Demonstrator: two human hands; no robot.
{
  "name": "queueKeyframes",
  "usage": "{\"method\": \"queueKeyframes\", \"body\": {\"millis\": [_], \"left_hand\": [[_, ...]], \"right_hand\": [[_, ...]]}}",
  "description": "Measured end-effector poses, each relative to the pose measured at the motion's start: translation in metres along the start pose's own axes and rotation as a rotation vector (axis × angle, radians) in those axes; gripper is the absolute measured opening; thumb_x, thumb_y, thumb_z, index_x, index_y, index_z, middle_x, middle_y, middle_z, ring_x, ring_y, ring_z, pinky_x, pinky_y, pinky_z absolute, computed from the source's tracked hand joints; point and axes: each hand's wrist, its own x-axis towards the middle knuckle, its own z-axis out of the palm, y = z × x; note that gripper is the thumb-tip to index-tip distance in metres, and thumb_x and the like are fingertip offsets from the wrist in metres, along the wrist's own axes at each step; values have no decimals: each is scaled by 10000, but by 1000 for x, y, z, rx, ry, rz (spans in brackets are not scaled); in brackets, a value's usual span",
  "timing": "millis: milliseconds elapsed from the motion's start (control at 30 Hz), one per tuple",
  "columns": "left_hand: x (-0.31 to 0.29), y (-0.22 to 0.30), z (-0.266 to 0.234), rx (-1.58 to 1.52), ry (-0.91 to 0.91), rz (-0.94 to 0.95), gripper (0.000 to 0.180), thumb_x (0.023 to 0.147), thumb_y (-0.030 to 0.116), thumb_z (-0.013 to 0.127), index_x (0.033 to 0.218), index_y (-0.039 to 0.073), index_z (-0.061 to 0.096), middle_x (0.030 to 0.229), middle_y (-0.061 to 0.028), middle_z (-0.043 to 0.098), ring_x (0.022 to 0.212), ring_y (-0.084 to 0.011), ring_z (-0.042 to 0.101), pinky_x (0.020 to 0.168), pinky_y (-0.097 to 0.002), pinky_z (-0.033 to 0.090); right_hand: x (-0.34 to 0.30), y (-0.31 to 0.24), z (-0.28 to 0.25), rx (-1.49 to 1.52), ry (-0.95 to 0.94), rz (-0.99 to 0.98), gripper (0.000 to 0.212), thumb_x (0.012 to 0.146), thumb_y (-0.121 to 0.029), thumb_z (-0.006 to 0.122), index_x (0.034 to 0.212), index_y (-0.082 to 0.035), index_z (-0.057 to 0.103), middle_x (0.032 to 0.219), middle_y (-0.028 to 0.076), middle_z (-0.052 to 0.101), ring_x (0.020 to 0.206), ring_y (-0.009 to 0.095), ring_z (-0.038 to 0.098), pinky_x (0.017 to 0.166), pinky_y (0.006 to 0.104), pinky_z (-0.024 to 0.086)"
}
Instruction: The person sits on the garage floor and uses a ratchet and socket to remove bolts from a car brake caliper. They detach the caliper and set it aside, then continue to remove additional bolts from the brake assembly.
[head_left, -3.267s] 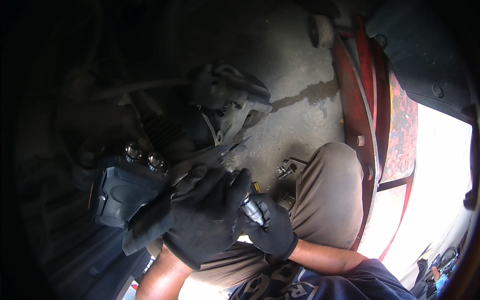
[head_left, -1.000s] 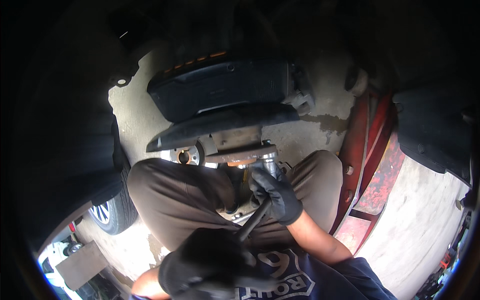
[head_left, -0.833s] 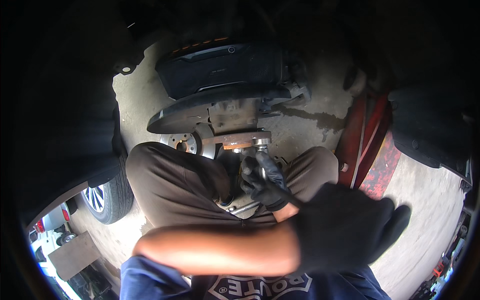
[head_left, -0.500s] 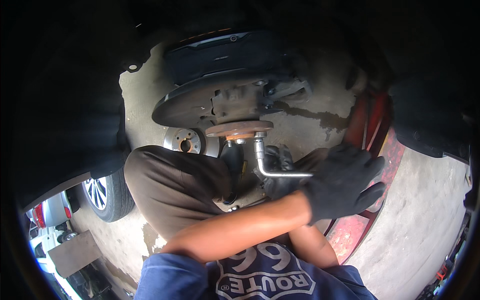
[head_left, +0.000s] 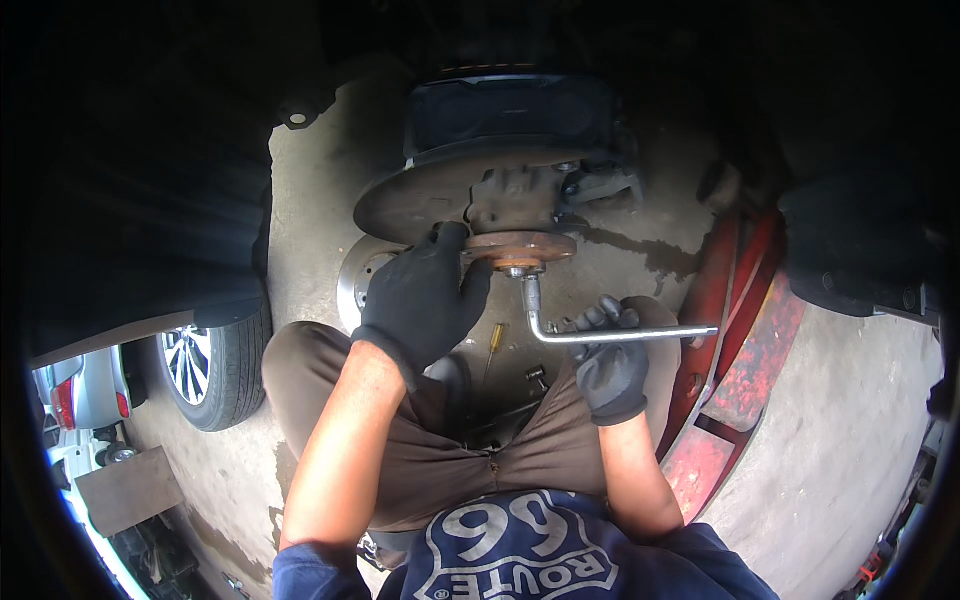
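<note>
A rust-brown wheel hub (head_left: 535, 243) hangs in front of a dark curved dust shield (head_left: 405, 205). My left hand (head_left: 425, 300), in a black glove, grips the hub's left edge, thumb on the near side and fingertips behind the rim. A chrome L-shaped socket wrench (head_left: 640, 336) has its socket end at the hub's near face, and its long handle points right. Black-gloved too, my right hand (head_left: 608, 370) sits under that handle with fingers curled around it. Part of its grip is hidden by the handle.
A brake disc (head_left: 352, 285) lies on the floor behind my left hand. Between my legs are a yellow-handled screwdriver (head_left: 495, 340) and a small metal socket (head_left: 537, 377). A red floor jack (head_left: 745, 375) stands at the right; a wheel (head_left: 215, 375) rests on the left.
My left hand has swung from the right, by the handle's end, to the hub's left edge. The wrench's socket has moved from the hub's right side to its middle. My right hand has come up to the handle.
</note>
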Motion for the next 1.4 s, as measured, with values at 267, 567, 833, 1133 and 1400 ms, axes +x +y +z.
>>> {"method": "queueKeyframes", "body": {"millis": [267, 567, 833, 1133, 1400], "left_hand": [[30, -34, 7, 11, -69, 206, 321, 1003, 323, 653, 1110, 20, 668, 888, -228, 745, 859, -410, 729, 779, -505, 563], [38, -43, 1, 57, -96, 376, 336, 1011, 368, 629, 1015, 38, 691, 883, -209, 746, 861, -374, 736, 801, -488, 574], [39, -49, 7, -4, -61, 412, 310, 996, 355, 639, 1021, 51, 691, 855, -198, 751, 849, -374, 740, 786, -486, 575], [35, -46, 7, 13, -26, 409, 313, 1011, 362, 607, 1020, 61, 692, 893, -178, 763, 879, -352, 746, 805, -474, 574], [40, -51, 19, -77, 14, 433, 334, 975, 363, 660, 999, 31, 689, 818, -221, 733, 777, -400, 723, 738, -505, 566]], "right_hand": [[-20, 21, 41, -67, 222, -188, 691, 1019, -661, 527, 1350, -59, 612, 1209, 173, 683, 1154, 355, 656, 1031, 563, 549], [12, 64, 28, 9, -45, 95, 423, 1075, -162, 536, 1484, -56, 527, 1360, 249, 649, 1111, 349, 740, 893, 441, 672], [-28, 70, 62, -590, 347, -122, 436, 1047, -47, 518, 1482, -30, 544, 1272, 169, 686, 923, 213, 745, 850, 343, 641], [-3, 105, 65, -1508, 395, -632, 263, 1013, -8, 546, 1257, 13, 641, 1224, 206, 652, 969, 293, 709, 820, 369, 582], [-3, 123, 82, -1873, 405, -836, 341, 992, -92, 598, 1326, -21, 608, 1277, 243, 559, 1151, 438, 601, 995, 476, 506]]}}
